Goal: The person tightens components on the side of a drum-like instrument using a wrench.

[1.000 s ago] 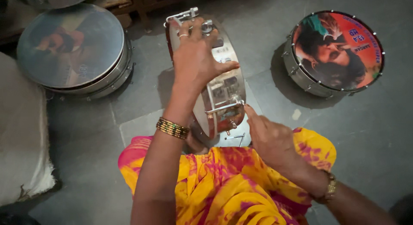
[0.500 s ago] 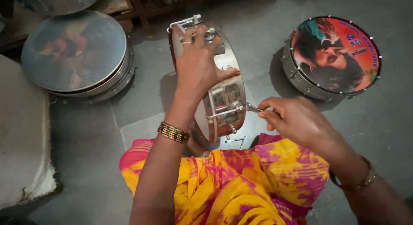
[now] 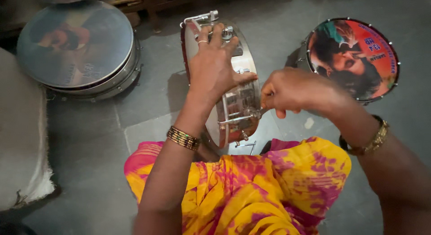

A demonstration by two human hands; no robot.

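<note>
A shiny metal drum shell (image 3: 237, 104) stands on its edge on the floor in front of my knees, with metal tension rods and lugs around its rim. My left hand (image 3: 215, 66) lies over its top and grips the rim, a ring on one finger. My right hand (image 3: 292, 91) is closed around a small tool at a tension rod (image 3: 240, 118) on the shell's right side. The tool itself is mostly hidden inside my fist. Gold bangles sit on both wrists. My lap is covered by yellow and pink cloth (image 3: 251, 190).
A large drum with a silvery printed head (image 3: 76, 42) lies flat at the upper left. A smaller drum with a red printed head (image 3: 354, 57) lies at the upper right. A grey padded mat (image 3: 20, 140) runs along the left edge. The floor is grey tile.
My right hand has risen from below the shell to its right side and closed on the tool at the tension rod. My left hand stays on top of the shell.
</note>
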